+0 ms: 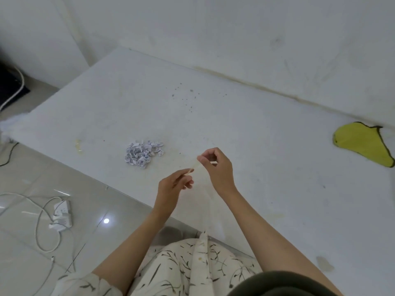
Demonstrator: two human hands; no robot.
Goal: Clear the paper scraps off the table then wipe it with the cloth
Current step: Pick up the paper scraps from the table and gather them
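Paper scraps [143, 154]: lying heaped centre-left of frame, up-left of both hands. Left hand [174, 184], nearer, and right hand [217, 167] are pinching a thin translucent film [195, 165]. Cloth [364, 144]: far right.

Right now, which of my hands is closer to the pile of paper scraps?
Left. Your left hand is just right of and below the pile of paper scraps, held over the table edge. Your right hand sits farther right, on the cloth side.
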